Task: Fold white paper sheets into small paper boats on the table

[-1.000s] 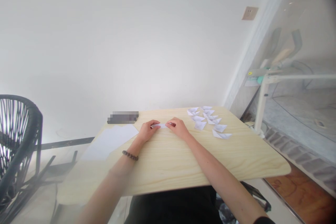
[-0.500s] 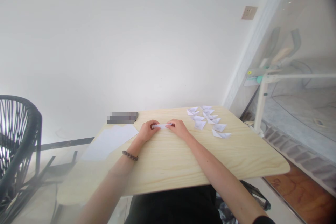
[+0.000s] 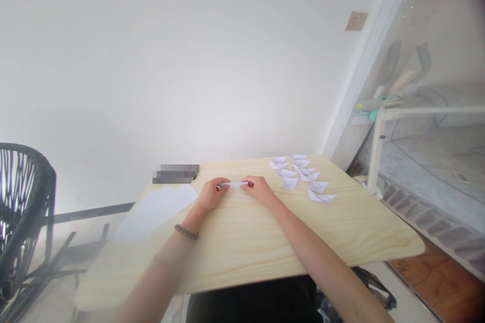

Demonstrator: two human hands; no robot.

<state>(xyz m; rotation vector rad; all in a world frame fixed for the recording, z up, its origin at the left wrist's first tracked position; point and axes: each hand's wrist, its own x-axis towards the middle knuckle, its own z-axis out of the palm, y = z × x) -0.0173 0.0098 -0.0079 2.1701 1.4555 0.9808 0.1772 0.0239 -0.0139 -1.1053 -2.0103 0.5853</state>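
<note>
A small folded strip of white paper stretches between my two hands, low over the middle of the wooden table. My left hand pinches its left end, a dark bead bracelet around the wrist. Its right end is gripped by the fingers of my right hand. Folded paper boats, several in all, stand in loose rows right of my right hand. On the left, flat white paper sheets lie near my left forearm. The fingertips partly cover the ends of the folded paper.
A dark, pixelated object lies at the table's back left. The white wall rises behind the table. A dark woven chair stands to the left, and a white metal frame to the right.
The view has shifted slightly, so the table sits a little lower. Both hands keep hold of the folded paper, whose strip now looks slightly flatter and straighter.
</note>
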